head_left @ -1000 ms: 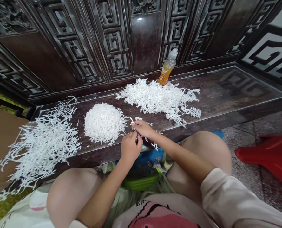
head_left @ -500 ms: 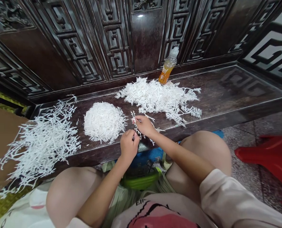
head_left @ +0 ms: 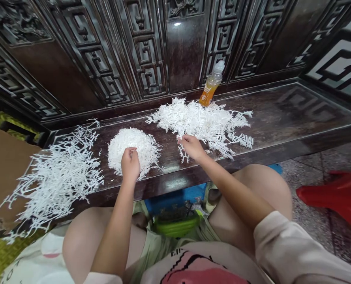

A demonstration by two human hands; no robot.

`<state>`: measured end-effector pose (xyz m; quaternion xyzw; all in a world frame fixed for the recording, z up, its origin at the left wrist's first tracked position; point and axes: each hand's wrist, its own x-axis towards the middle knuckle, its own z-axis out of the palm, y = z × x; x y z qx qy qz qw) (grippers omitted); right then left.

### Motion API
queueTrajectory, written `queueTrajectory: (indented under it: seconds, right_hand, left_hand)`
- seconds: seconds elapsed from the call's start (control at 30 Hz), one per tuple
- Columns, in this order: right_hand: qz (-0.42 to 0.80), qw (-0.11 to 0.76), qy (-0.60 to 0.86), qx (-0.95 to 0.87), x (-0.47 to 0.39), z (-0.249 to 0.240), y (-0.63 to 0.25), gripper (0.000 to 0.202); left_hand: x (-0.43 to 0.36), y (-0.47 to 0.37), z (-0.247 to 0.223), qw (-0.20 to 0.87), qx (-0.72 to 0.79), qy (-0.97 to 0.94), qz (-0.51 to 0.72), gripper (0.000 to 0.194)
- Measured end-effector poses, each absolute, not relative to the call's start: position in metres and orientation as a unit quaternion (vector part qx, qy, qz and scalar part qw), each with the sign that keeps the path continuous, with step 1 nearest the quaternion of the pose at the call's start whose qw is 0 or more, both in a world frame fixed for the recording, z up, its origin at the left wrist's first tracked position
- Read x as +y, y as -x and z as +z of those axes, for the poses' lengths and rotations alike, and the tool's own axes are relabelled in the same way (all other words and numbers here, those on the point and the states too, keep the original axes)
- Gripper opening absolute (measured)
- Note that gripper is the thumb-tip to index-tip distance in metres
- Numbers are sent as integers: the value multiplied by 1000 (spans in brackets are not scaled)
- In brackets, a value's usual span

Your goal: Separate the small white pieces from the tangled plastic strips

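Observation:
Over the near side of the round pile of small white pieces (head_left: 145, 146) is my left hand (head_left: 130, 163), its fingers pinched together; what they hold, if anything, is too small to make out. My right hand (head_left: 192, 146) is closed on a white branched piece (head_left: 183, 154) that hangs below its fingertips, at the front of the right pile of white branched pieces (head_left: 205, 122). At the far left lies a loose heap of long white branched strips (head_left: 65, 169).
The piles lie on a dark wooden bench (head_left: 282, 114) with a carved back. An orange drink bottle (head_left: 210, 86) stands behind the right pile. Cardboard (head_left: 6, 169) is at the left, a green container (head_left: 178, 227) below the bench, and a red plastic object (head_left: 335, 197) at the right.
My left hand has moved left, away from my right hand, to the round pile. My right hand has shifted slightly right and up with a white branched piece. The view has shifted slightly.

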<state>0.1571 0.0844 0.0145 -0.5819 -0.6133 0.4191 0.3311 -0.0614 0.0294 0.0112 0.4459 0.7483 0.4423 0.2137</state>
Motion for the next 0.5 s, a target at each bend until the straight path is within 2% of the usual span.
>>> queueTrajectory:
  seconds: [0.13,0.3,0.4,0.5]
  right_hand:
    - [416,322,564,-636,84,8,-152,28]
    - [428,306,567,-634,81,13,-152,28]
    - [476,272,552,-628,75,19,-148,27]
    - [576,245,515,-586,69,23,-143,24]
  left_hand:
    - [30,70,8,187,733,-448,476,25]
    - [24,64,19,149,714,-434,528,26]
    - [17,48,24,235,695,-467,493,24]
    - [10,27,25,337,649,-542,414,23]
